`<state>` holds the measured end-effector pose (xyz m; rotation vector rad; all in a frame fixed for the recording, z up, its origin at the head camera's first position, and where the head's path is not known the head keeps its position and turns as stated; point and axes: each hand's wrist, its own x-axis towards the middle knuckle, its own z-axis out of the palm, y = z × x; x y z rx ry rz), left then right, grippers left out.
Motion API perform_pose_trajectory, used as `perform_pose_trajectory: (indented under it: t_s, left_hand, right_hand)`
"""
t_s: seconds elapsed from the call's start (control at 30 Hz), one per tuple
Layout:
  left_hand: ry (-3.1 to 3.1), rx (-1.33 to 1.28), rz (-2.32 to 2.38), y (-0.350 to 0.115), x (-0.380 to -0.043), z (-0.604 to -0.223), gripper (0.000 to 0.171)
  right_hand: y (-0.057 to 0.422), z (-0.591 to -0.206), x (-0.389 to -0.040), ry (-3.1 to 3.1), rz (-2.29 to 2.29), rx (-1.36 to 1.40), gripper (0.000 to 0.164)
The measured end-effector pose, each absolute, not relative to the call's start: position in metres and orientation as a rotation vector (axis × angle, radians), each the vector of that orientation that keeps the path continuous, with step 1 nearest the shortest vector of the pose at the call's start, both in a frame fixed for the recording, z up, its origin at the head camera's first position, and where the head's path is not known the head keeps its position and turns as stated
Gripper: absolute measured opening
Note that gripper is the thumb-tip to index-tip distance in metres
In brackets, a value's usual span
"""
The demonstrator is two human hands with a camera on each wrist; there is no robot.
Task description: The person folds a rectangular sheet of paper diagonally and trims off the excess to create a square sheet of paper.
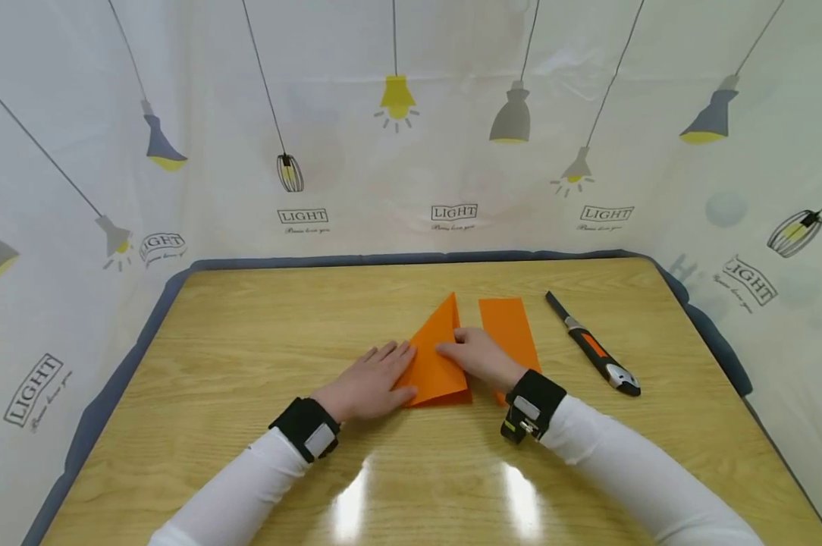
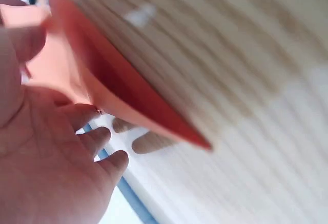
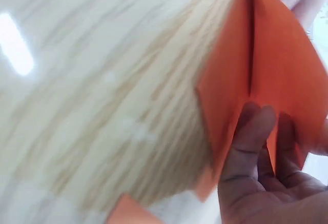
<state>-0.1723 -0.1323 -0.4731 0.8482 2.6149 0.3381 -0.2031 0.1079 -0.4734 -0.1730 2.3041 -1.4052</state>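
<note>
A folded sheet of orange paper (image 1: 436,368) lies on the table, its tip pointing to the far side and its layers standing apart along the near edge. My left hand (image 1: 366,385) rests over its left part, fingers fairly straight; in the left wrist view the paper (image 2: 128,98) gapes open beside the fingers. At the right edge, my right hand (image 1: 482,356) pinches a flap between thumb and fingers. The right wrist view shows the fingers reaching in between the raised layers of paper (image 3: 292,60).
A narrow orange paper strip (image 1: 509,326) lies right of the folded sheet, partly under the right wrist. Farther right is a black and orange utility knife (image 1: 591,347). The wooden table (image 1: 247,326) ends at a lamp-patterned curtain (image 1: 356,167).
</note>
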Motion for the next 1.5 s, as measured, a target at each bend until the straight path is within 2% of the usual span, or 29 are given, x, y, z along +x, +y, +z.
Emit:
perform_pose_trajectory:
  t_s: [0.27,0.57,0.83,1.13,1.33,1.5]
  left_hand:
    - [2.377,0.512,1.109,-0.132,-0.173,-0.463,0.075]
    - [1.781,0.206,1.648,-0.131,-0.169,-0.449,0.070]
    - [1.297,0.077,1.726,-0.125,-0.170,-0.453,0.064]
    - [1.306,-0.077,1.901,-0.137,-0.173,-0.451,0.037]
    - [1.466,-0.204,2.090,-0.149,-0.182,-0.451,0.017]
    - [1.605,-0.308,2.151,-0.156,-0.189,-0.447,0.020]
  right_hand:
    - [0.110,-0.446,-0.189,2.259,-1.690,-0.200,0.026]
    - [0.121,-0.417,-0.176,2.145,-1.930,-0.323,0.027]
    - [0.127,-0.417,-0.172,2.053,-1.998,-0.519,0.026]
    - [0.138,-0.422,-0.170,1.954,-2.041,-0.569,0.029]
    - [0.147,-0.428,-0.173,2.024,-1.989,-0.489,0.030]
    - [0.153,-0.434,-0.177,2.165,-1.878,-0.324,0.030]
